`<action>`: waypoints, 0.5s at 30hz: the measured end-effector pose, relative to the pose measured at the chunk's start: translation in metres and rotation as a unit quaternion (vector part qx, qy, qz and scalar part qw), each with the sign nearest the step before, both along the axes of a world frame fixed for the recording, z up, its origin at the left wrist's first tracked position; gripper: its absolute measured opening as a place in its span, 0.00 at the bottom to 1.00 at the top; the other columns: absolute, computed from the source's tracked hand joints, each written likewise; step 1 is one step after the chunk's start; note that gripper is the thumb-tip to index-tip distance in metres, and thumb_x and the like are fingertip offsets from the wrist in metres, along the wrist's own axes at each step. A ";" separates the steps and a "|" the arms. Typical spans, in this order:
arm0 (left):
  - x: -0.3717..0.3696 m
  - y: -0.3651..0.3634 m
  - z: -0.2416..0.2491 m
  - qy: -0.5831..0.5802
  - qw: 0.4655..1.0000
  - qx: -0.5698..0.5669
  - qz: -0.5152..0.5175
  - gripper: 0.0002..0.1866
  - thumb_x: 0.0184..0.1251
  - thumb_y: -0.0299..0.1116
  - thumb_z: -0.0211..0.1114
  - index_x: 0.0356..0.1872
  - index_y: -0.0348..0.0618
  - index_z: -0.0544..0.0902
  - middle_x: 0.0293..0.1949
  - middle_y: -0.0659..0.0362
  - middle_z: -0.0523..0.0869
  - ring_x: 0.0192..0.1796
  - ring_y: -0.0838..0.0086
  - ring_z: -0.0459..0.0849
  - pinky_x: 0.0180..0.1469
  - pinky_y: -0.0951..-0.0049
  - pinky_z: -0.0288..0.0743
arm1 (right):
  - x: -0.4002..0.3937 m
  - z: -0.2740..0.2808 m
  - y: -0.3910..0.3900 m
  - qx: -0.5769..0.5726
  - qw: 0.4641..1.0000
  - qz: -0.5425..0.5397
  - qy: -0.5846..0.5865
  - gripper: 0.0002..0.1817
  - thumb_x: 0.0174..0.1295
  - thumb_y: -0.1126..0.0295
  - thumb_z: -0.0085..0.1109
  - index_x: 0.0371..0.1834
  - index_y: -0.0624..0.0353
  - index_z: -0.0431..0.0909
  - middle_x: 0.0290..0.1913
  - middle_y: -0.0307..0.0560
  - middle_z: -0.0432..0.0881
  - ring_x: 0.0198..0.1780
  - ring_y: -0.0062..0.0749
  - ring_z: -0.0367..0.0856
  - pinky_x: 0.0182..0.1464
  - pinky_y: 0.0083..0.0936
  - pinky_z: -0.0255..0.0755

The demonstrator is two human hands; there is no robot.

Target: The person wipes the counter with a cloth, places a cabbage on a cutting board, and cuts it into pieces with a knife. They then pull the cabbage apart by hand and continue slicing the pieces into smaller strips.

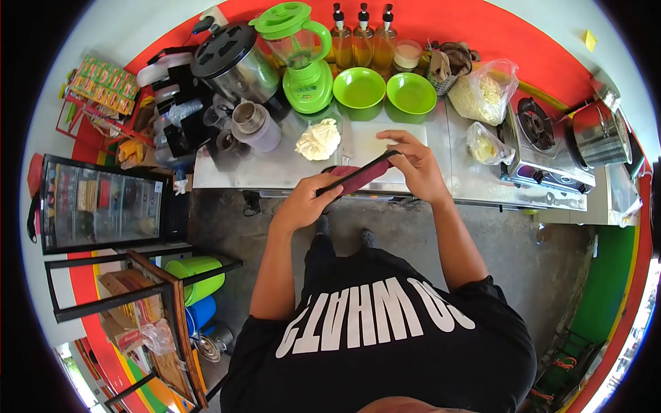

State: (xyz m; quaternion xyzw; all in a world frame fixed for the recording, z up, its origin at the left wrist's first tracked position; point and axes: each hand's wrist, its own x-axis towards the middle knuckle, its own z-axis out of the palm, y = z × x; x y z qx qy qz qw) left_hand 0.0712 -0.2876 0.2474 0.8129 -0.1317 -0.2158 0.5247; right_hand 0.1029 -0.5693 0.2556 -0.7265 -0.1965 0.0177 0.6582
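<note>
Out in front of my body, at the near edge of the steel counter (282, 177), I hold a flat maroon thing with a black edge (360, 177). Its exact kind I cannot tell. My left hand (308, 201) grips its left end, with the thumb along the black edge. At the other end, my right hand (418, 167) pinches it between thumb and fingers, with a finger raised. Just beyond lies a crumpled cream-coloured cloth-like bundle (319, 140). A white board (413, 135), partly hidden by my right hand, rests on the counter.
Along the back stand a green blender (307, 86), two green bowls (359, 88), pump bottles (363, 43) and a steel pot (242, 69). A stove (538, 131) and bagged food (482, 93) are right. A glass-door fridge (103, 205) and wooden rack (162, 323) stand left.
</note>
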 end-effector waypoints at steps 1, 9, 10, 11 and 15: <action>-0.007 0.004 0.000 -0.090 0.996 0.010 0.002 0.17 0.77 0.34 0.65 0.61 0.36 0.85 0.53 0.56 0.85 0.53 0.70 0.81 0.58 0.71 0.73 | -0.003 0.007 0.008 0.056 0.998 0.024 0.028 0.10 0.70 0.81 0.53 0.44 0.71 0.85 0.50 0.47 0.85 0.54 0.27 0.80 0.56 0.25 0.74; -0.042 0.041 0.007 -0.090 0.981 -0.041 0.169 0.14 0.82 0.38 0.61 0.46 0.35 0.84 0.33 0.63 0.78 0.36 0.78 0.70 0.42 0.74 0.68 | -0.034 0.025 0.038 -0.088 0.991 0.008 0.096 0.10 0.72 0.73 0.62 0.35 0.70 0.80 0.31 0.38 0.81 0.36 0.17 0.74 0.42 0.22 0.72; -0.043 0.046 0.004 -0.095 0.981 -0.043 0.165 0.14 0.82 0.38 0.61 0.46 0.35 0.84 0.33 0.63 0.78 0.36 0.78 0.70 0.42 0.74 0.68 | -0.035 0.020 0.039 -0.072 0.997 -0.003 0.038 0.11 0.73 0.71 0.61 0.34 0.68 0.79 0.29 0.35 0.78 0.34 0.16 0.71 0.39 0.21 0.70; -0.043 0.051 -0.002 -0.084 0.977 -0.089 0.175 0.16 0.83 0.40 0.59 0.39 0.37 0.80 0.30 0.67 0.71 0.34 0.81 0.64 0.38 0.75 0.62 | -0.037 0.015 0.042 -0.057 0.998 -0.014 -0.019 0.12 0.75 0.69 0.60 0.34 0.67 0.79 0.26 0.33 0.75 0.32 0.15 0.68 0.37 0.20 0.67; -0.052 0.068 -0.005 -0.050 0.968 -0.140 0.200 0.21 0.85 0.44 0.58 0.29 0.44 0.69 0.28 0.72 0.57 0.32 0.84 0.53 0.32 0.74 0.52 | -0.047 0.007 0.054 -0.033 0.996 -0.017 0.081 0.16 0.77 0.65 0.59 0.31 0.63 0.77 0.26 0.29 0.69 0.30 0.15 0.63 0.33 0.20 0.62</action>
